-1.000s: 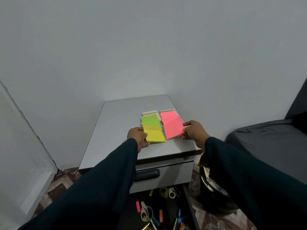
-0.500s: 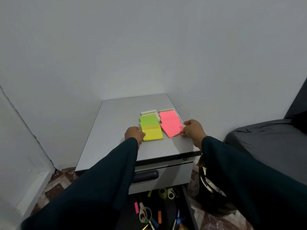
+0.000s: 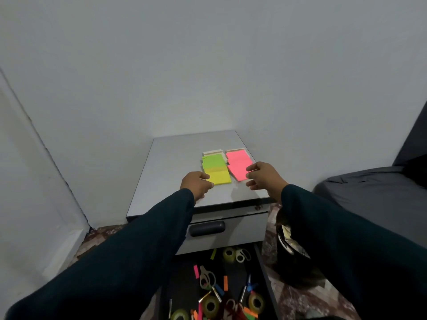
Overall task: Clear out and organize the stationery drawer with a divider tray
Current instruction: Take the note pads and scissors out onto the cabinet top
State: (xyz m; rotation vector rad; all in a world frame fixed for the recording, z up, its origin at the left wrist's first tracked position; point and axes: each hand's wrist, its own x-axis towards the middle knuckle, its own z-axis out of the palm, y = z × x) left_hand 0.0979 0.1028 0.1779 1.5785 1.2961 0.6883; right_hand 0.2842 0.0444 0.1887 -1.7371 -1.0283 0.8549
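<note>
Head view: on the cabinet worktop (image 3: 175, 172), the left hand (image 3: 196, 184) curls against the yellow-green sticky notes (image 3: 216, 168); the right hand (image 3: 262, 175), fingers relaxed, touches the pink sticky notes (image 3: 239, 166). The open drawer (image 3: 221, 285) below holds scissors and tape. A careless nudge could fan the pads apart.

No readable text, labels, brands, numbers or signs.

The sticky-note pads (image 3: 217, 168) on the cabinet top (image 3: 175, 162) show plain coloured faces, with no writing visible at this size. The drawer front (image 3: 242, 229) below that top carries no legible mark. The tape rolls (image 3: 210, 306) and scissors (image 3: 206, 277) in the open drawer beneath the cabinet top are too dark and small to show any print.
</note>
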